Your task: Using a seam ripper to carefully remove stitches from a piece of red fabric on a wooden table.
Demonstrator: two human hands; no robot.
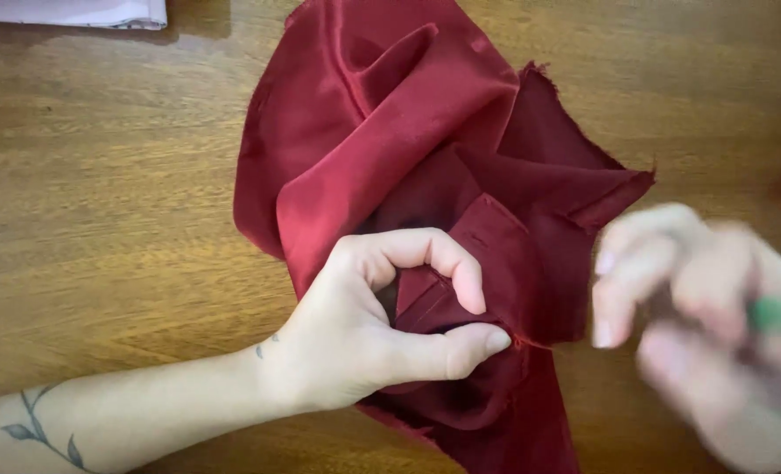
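Head view: a crumpled piece of dark red satin cloth (425,175), glossy on its folds and frayed along its raw edges, lies bunched on a wooden table (100,219). The left hand (381,325) pinches a folded seam of it between thumb and curled forefinger. The right hand (706,325) is blurred just beside the cloth, fingers curled around something green; its grip cannot be told.
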